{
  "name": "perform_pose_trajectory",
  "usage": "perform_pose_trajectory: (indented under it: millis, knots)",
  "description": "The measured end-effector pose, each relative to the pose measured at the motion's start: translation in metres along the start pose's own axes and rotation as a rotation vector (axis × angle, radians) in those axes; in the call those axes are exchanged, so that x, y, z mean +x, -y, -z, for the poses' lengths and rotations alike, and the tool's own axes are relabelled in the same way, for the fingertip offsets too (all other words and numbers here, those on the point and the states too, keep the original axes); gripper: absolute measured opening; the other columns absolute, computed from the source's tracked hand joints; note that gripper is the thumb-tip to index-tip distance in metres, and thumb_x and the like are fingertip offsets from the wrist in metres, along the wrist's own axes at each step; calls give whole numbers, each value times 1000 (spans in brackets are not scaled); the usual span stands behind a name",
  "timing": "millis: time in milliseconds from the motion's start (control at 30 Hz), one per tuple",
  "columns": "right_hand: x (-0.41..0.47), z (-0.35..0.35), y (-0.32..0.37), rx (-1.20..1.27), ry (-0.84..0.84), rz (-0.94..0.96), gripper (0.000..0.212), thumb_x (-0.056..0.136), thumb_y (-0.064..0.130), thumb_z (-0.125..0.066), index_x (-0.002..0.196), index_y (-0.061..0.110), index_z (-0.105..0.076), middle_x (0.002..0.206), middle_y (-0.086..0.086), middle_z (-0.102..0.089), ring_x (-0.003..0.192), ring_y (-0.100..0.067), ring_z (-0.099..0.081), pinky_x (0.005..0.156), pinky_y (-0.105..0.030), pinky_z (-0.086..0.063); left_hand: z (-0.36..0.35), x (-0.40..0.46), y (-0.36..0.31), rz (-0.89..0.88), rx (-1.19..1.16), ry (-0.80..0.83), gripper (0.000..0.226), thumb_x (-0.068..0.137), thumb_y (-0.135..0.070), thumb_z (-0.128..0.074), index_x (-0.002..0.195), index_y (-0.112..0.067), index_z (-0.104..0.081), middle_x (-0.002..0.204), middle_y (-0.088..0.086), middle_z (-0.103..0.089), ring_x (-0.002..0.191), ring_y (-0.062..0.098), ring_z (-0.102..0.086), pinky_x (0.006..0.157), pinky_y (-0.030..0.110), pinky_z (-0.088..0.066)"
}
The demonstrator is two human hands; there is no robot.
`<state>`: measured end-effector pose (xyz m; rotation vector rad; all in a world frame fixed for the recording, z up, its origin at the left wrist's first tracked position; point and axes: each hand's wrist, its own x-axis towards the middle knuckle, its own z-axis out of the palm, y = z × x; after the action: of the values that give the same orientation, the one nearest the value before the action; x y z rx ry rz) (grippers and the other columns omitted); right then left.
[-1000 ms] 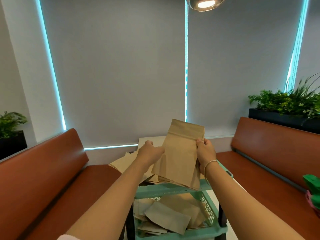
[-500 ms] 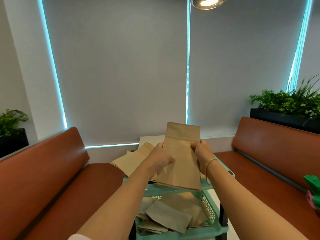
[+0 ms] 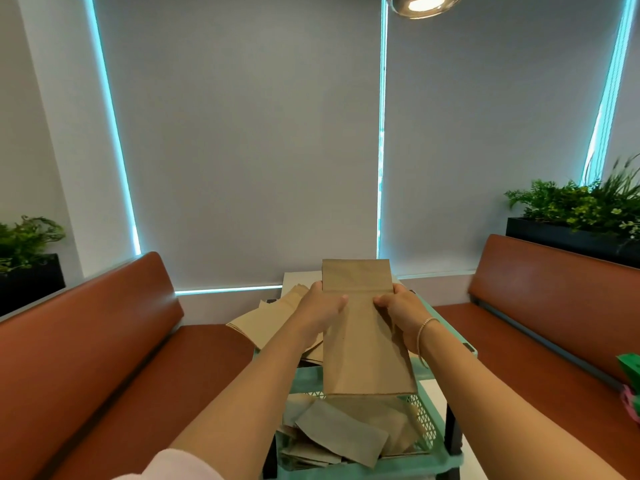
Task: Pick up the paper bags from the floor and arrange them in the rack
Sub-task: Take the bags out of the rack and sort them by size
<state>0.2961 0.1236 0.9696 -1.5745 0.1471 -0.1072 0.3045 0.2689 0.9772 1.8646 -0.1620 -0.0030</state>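
You are pinching the flat brown paper bag [image 3: 363, 341] in both hands [image 3: 323, 306] [image 3: 401, 308] above the mint-green plastic rack [image 3: 446, 351], risking toppling the untidy stack [image 3: 266, 323] underneath.

We see two long benches padded in reddish-brown leather, the left bench [image 3: 104, 341] and the right bench [image 3: 554, 306], facing each other. Behind them hang grey roller blinds [image 3: 242, 150] edged with cyan light. A black planter of green foliage [image 3: 581, 216] tops the right backrest (another planter [image 3: 24, 258] sits left). A glass ceiling lamp [image 3: 424, 4] glows overhead.
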Motion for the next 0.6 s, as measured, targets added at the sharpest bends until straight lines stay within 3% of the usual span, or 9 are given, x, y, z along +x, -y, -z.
perform_pose_trajectory:
  millis: [67, 133, 200, 267, 333, 467, 600]
  knots:
    - [2, 2, -4, 18, -40, -10, 30, 90, 0, -43, 117, 10, -49, 101, -14, -63, 79, -23, -60, 63, -30, -50, 9, 4, 5, -24, 184, -13, 40, 95, -31, -50, 131, -15, -47, 124, -1, -55, 114, 19, -53, 97, 31, -43]
    - [8, 5, -6, 4, -91, -13, 34, 87, -2, -41, 118, 9, -51, 106, -16, -63, 82, -25, -59, 66, -33, -50, 24, 10, 11, -26, 564, -113, 43, 95, -33, -46, 134, -15, -46, 133, 2, -51, 121, 24, -48, 100, 30, -38]
    - [11, 8, -6, -19, -126, -17, 32, 87, -2, -41, 116, 9, -51, 104, -15, -62, 82, -26, -57, 65, -31, -49, 43, 14, 21, 47, 953, -175, 47, 92, -37, -47, 134, -18, -44, 136, 8, -48, 122, 29, -44, 101, 39, -39]
    - [13, 10, -4, -38, -134, -19, 29, 88, -1, -42, 114, 11, -50, 101, -14, -61, 83, -27, -57, 67, -31, -49, 58, 15, 27, 166, 1169, -143, 58, 88, -48, -52, 136, -17, -41, 136, 9, -46, 124, 30, -41, 101, 42, -37]
    - [16, 10, -4, -66, -145, -26, 28, 88, 0, -42, 112, 11, -51, 102, -15, -61, 89, -30, -57, 76, -35, -49, 67, 14, 31, 231, 1234, -98, 70, 83, -56, -57, 137, -16, -39, 135, 9, -44, 124, 28, -39, 101, 41, -35]
    - [19, 4, -6, -110, -159, -46, 32, 87, 2, -41, 115, 10, -53, 108, -18, -62, 101, -34, -59, 90, -42, -50, 68, 13, 34, 172, 1324, -157, 77, 78, -59, -62, 136, -14, -39, 134, 9, -43, 125, 27, -37, 102, 40, -34]
    - [19, 3, -10, -85, -141, -29, 27, 88, 0, -40, 109, 9, -55, 101, -16, -62, 85, -28, -58, 76, -37, -50, 61, 9, 35, 110, 1407, -214, 71, 80, -55, -63, 133, -12, -44, 133, 9, -44, 124, 25, -38, 101, 36, -34]
